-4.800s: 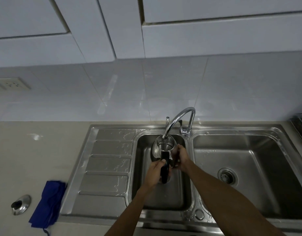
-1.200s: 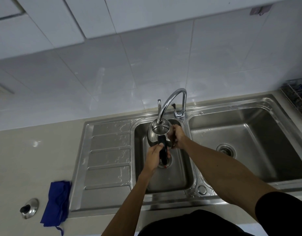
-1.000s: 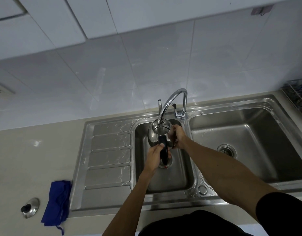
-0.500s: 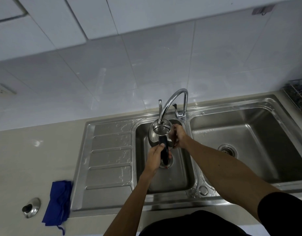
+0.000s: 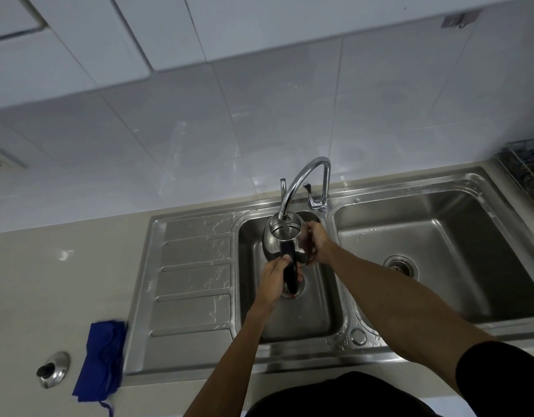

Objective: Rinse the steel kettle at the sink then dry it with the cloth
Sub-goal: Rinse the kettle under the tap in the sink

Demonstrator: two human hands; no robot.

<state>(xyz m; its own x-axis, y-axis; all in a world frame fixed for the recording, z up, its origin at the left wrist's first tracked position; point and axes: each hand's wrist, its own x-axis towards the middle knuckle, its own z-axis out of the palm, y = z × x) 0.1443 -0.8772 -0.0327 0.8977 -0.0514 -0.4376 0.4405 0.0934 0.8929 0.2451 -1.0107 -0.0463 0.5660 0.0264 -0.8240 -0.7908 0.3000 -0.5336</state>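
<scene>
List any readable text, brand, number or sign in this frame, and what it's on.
None can be read.
Sink drainboard: a small stamped mark near its left edge, too small and blurred to read.
Steel kettle, faucet, blue cloth, kettle lid: no visible lettering.
Wall socket: no legible marking.
Wire rack at the far right: contents too blurred to show any label.

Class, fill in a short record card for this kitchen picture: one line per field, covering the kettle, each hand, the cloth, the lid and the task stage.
kettle: round steel kettle, lid off, held under the curved chrome tap over the left sink basin
left hand: grips the kettle's black handle
right hand: against the kettle's side
cloth: blue cloth, on the counter left of the sink
lid: round steel lid, beside the cloth
stage: rinsing; drying not begun
</scene>
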